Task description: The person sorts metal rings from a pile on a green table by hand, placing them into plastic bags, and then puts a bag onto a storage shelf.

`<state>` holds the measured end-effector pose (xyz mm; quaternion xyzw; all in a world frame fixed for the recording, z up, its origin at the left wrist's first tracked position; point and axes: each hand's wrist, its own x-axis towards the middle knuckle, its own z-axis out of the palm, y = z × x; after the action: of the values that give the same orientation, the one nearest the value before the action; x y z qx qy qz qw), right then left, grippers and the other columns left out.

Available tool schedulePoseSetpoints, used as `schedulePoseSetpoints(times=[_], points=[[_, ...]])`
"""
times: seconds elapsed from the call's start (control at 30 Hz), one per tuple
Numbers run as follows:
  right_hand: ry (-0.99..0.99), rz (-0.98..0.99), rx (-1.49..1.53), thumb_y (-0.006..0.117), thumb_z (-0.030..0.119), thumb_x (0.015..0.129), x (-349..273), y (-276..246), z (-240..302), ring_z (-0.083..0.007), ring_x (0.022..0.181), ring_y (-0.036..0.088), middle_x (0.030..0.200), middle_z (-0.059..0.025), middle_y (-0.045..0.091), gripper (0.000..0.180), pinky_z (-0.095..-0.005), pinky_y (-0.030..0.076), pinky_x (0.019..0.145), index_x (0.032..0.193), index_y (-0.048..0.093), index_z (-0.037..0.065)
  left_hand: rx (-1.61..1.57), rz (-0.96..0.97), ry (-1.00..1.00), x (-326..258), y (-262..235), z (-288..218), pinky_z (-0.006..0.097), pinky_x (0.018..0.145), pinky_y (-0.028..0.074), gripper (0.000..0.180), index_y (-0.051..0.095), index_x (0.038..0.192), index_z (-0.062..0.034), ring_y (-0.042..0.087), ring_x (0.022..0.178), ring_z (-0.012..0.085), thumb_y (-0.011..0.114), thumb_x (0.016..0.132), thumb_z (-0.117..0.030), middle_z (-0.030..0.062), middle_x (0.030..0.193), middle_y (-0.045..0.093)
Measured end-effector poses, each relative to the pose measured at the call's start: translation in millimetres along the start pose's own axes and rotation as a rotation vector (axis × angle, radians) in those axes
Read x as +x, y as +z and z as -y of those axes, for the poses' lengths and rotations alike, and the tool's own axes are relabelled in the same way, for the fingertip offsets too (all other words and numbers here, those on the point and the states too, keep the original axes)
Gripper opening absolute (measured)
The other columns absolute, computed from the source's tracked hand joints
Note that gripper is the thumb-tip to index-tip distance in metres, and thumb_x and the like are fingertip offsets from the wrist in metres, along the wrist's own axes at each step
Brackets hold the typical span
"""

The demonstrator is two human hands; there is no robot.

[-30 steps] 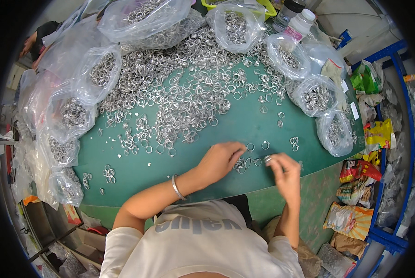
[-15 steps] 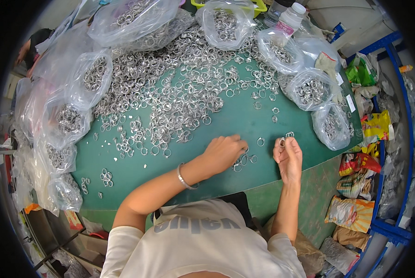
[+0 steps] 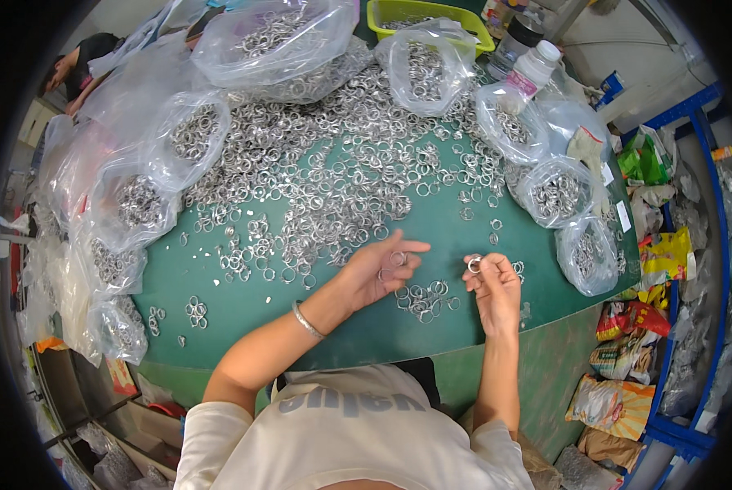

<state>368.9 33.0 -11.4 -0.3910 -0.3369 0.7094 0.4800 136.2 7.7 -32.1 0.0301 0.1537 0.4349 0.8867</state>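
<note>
My left hand (image 3: 379, 269) is turned partly palm up over the green table, its index finger stretched out and the other fingers curled. A couple of silver rings (image 3: 398, 259) lie against those curled fingers. To the right, my right hand (image 3: 497, 298) pinches a single silver ring (image 3: 475, 264) upright between thumb and fingertips. Between and just below the hands is a small cluster of rings (image 3: 427, 302). A few more rings (image 3: 518, 269) show beside my right hand, partly hidden by it. Beyond my left hand spreads a large heap of loose rings (image 3: 325, 196).
Clear plastic bags of rings line the table (image 3: 358, 339), among them a left bag (image 3: 141, 204) and a right bag (image 3: 586, 257). A yellow-green basket (image 3: 480, 37) and white-capped bottle (image 3: 533, 69) stand at the back. Blue shelving (image 3: 709, 163) rises on the right. Another person (image 3: 84, 65) is far left.
My left hand has lifted off the small ring cluster and turned palm up, uncovering it. My right hand now holds its ring out more plainly at the fingertips. The whole view has shifted slightly.
</note>
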Motion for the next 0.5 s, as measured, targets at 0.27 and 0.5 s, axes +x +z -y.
schedulePoseSetpoints(times=[0.27,0.5], points=[[0.335,0.166,0.197,0.052,0.004,0.09,3.3,41.0,-2.9,-0.0245,0.088,0.063,0.105,-0.0182,0.061,0.027,-0.0299,0.053,0.072,0.116,0.051,-0.004,-0.115,-0.067,0.171,-12.0,13.3,0.0,0.038,0.098,0.04,0.049,0.045,0.125,0.0052,0.046,0.123,0.0274,0.028,0.1,-0.034,0.0192,0.131,0.048],[0.065,0.129,-0.282,0.052,0.005,0.09,26.2,37.9,27.1,-0.0227,0.079,0.064,0.101,-0.0173,0.062,0.025,-0.0277,0.054,0.065,0.113,0.055,-0.007,-0.048,-0.321,0.229,-32.1,8.7,10.7,0.025,0.071,0.049,0.032,0.047,0.124,0.0002,0.058,0.086,0.0155,0.045,0.094,-0.009,0.0117,0.107,0.059]])
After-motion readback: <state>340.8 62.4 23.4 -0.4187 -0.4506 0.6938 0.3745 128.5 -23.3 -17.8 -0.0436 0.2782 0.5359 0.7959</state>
